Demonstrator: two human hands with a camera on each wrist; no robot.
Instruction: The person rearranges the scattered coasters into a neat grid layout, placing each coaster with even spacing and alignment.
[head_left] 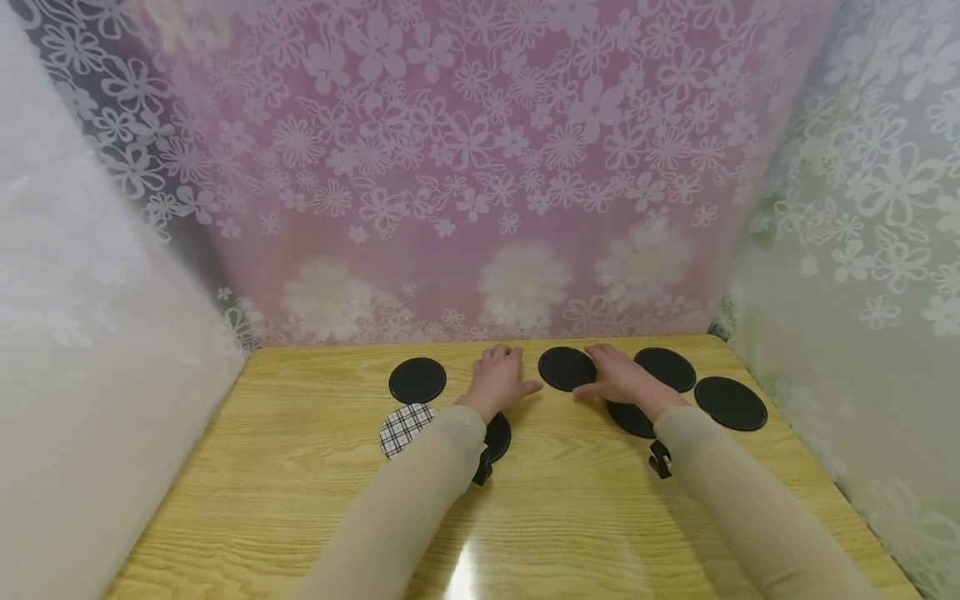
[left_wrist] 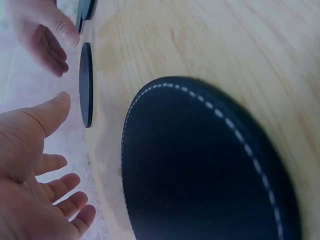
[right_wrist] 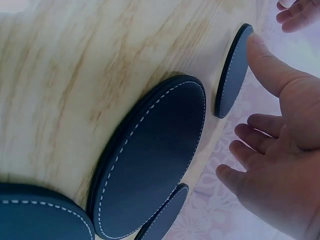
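Observation:
My left hand (head_left: 497, 382) reaches over the far part of the table, its thumb spread toward a round black coaster (head_left: 566, 368). In the left wrist view, the fingers are relaxed with nothing between them, and a black coaster with white edge stitching (left_wrist: 200, 160) fills the foreground. On the other side, my right hand (head_left: 617, 377) is close by the middle coaster's right edge, thumb and fingers parted. The right wrist view has its thumb overlapping the edge of that coaster (right_wrist: 234, 72). Another black coaster (head_left: 630, 421) lies partly under the right wrist.
At the right lie two more black coasters, one behind (head_left: 665, 367) and one near the table edge (head_left: 731, 403). On the left are a black coaster (head_left: 417, 380) and a plaid round one (head_left: 403, 428), partly covered by the left sleeve. A flowered curtain (head_left: 480, 167) hangs behind the table (head_left: 555, 517).

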